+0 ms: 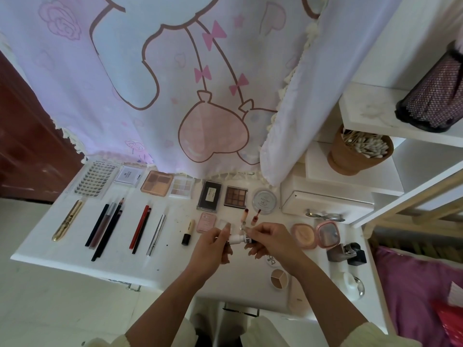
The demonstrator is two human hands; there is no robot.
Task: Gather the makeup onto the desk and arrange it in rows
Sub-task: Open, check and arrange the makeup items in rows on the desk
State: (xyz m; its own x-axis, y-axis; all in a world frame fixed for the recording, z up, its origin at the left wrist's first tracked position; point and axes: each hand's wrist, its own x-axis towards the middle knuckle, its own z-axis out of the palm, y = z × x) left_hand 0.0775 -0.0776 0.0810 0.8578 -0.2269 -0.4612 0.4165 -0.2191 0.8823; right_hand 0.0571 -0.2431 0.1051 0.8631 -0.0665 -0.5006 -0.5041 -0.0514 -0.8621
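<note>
On my feed I see the left hand (213,246) and right hand (273,242) both pinching a small white tube with a black end (238,238), held level over the white desk (62,249), in front of the brown nine-pan eyeshadow palette (235,196).

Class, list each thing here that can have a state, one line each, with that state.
White tube, held over the desk.
Left hand, grips the tube's white end.
Right hand, grips the tube's dark end.
Pink compact, open, lying flat.
Swab pot, uncovered, full of swabs.
</note>
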